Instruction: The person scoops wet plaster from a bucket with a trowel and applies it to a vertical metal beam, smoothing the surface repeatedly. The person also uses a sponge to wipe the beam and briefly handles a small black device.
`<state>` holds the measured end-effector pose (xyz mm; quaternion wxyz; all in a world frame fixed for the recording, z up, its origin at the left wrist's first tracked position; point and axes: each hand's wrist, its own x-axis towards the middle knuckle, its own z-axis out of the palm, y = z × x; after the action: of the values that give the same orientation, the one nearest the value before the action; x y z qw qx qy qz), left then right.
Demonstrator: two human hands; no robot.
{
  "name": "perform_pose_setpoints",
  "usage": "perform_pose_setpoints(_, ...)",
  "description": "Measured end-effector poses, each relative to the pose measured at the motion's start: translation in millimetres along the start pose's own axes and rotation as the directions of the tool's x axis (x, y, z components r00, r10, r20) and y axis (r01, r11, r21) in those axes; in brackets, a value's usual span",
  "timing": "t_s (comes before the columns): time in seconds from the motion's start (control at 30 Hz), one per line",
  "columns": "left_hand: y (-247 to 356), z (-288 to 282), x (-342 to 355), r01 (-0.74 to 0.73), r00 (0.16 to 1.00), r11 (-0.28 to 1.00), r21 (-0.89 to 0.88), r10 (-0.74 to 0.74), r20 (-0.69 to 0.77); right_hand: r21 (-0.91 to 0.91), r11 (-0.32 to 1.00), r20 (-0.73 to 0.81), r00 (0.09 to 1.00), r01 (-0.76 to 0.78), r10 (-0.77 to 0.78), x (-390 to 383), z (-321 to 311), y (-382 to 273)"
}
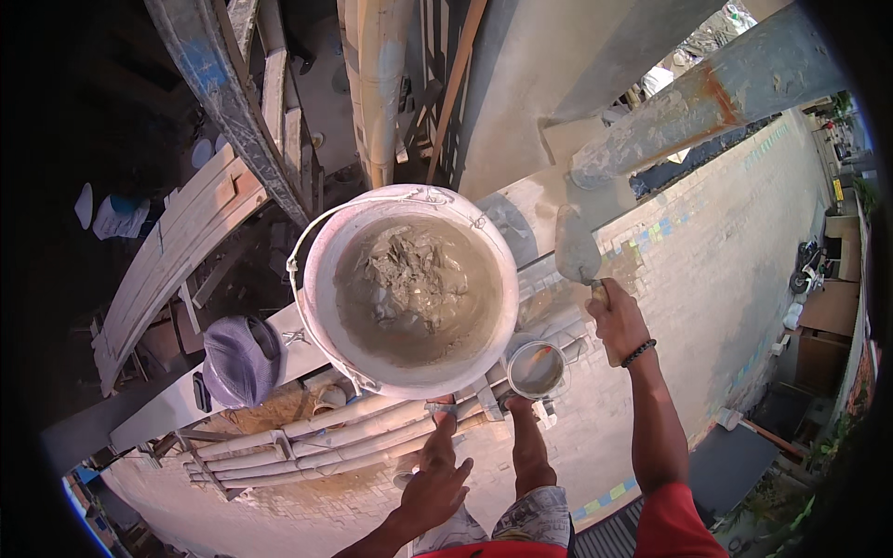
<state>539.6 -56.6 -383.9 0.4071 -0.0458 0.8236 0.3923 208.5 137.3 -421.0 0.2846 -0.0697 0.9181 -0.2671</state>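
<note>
My right hand [618, 322] grips the handle of a trowel [578, 245], its blade grey and pointed away from me, to the right of a large white bucket [503, 302]. Wet grey mortar [417, 279] fills much of that bucket, heaped and lumpy in the middle, and a rope-like handle [296, 249] hangs over its left rim. Below the bucket, over my lap, my left hand [437, 493] is empty with its fingers apart. A small tin [537, 370] with grey liquid sits between the bucket and my right forearm.
I am high on bamboo poles [349, 428], with a paved ground [707, 307] far below. A purple-grey hat [244, 361] and a black phone-like object [202, 392] lie on a plank at left. A rusty pipe [716, 93] slants across the upper right; curved boards [172, 251] stand left.
</note>
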Motion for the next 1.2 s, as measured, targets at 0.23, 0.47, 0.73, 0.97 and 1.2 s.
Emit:
perform_pose_setpoints(0.23,-38.7,26.6,-22.4,-0.004,0.985,0.976,-0.216,-0.033,-0.168,0.17,0.983,-0.049,0.996,-0.069,0.078,-38.3,-11.2,-35.6)
perform_pose_setpoints(0.47,-63.5,47.2,-12.6,-0.008,0.949,0.934,-0.358,-0.106,-0.297,0.16,0.981,-0.044,0.992,-0.113,0.121,18.4,-2.4,-73.1)
perform_pose_setpoints(0.73,-82.7,67.0,-23.4,0.024,0.937,0.906,-0.424,-0.169,-0.307,0.187,0.974,-0.068,0.987,-0.128,0.143,59.5,16.5,-99.9)
perform_pose_setpoints(0.97,-93.7,75.5,-25.7,0.036,0.926,0.913,-0.407,-0.184,-0.331,0.291,0.94,-0.05,0.978,-0.178,0.201,27.5,21.4,-83.5)
perform_pose_setpoints(1.2,-93.4,75.2,-22.0,0.088,0.948,0.891,-0.446,-0.213,-0.238,0.279,0.951,-0.114,0.979,-0.132,0.169,-1.2,17.5,-44.5)
